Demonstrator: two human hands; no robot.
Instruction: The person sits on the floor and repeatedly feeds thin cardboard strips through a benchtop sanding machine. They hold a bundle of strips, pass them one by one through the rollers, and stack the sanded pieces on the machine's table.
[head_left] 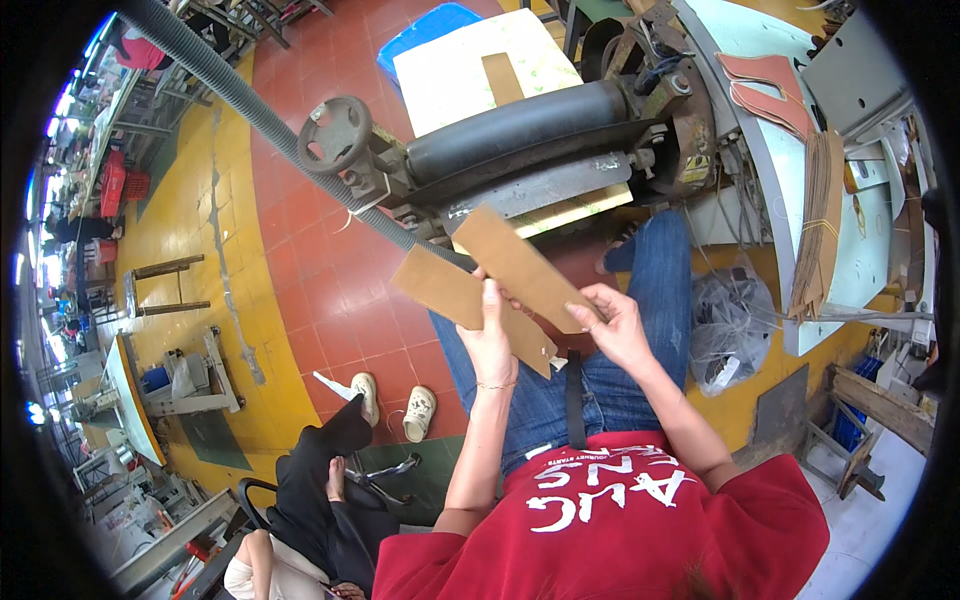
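My left hand point(487, 345) grips a tan, leather-like strip point(440, 285), thumb on top and fingers underneath. That strip slants down to the right over my lap. A second tan strip point(520, 262) crosses above it, its near end pinched between the thumb and fingers of my right hand point(615, 325). The fingertips of my left hand reach the underside of this second strip. Just beyond my hands stands a machine with a dark roller point(520, 128) and a metal front plate point(540, 192). Another tan piece point(502, 78) lies on the pale board point(440, 85) behind the roller.
A handwheel point(335, 135) and grey ribbed hose point(220, 75) flank the machine's left. On the right, a pale table point(765, 150) carries a tied strip bundle point(822, 220) and orange pieces point(765, 85). A clear plastic bag point(733, 325) hangs below. Someone in black trousers point(325, 470) sits at lower left.
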